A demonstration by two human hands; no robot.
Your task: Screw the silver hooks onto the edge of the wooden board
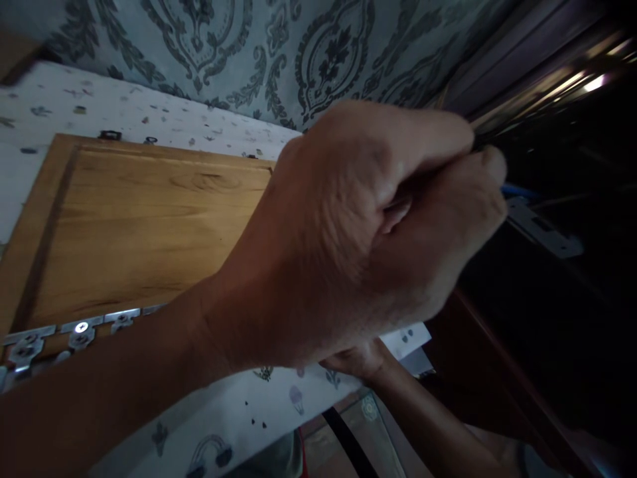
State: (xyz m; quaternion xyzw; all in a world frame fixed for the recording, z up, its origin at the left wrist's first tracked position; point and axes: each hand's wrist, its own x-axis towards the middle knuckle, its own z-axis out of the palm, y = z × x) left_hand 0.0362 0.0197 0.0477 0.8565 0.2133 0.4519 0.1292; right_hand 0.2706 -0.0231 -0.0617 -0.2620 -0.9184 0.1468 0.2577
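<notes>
Close to the camera, my left hand point(348, 232) is closed in a fist, its forearm coming from the lower left. What the fist holds, if anything, is hidden inside the fingers. Just beyond the knuckles show a flat slotted metal plate point(542, 229) and a bit of something blue point(517, 191); whether they touch the hand I cannot tell. My right hand point(361, 358) is lower down, mostly covered by the left, with its fingers out of sight. Left of the fist, a framed wooden panel point(139, 219) lies flat, with metal fittings point(82, 332) along its near edge.
The panel rests on a white printed cover point(209, 405), where a few small dark bits lie. Patterned grey wallpaper point(273, 53) rises behind. A dark area with a reddish-brown edge point(497, 352) fills the right. Below are a red-rimmed container point(302, 451) and a black strap-like strip point(351, 441).
</notes>
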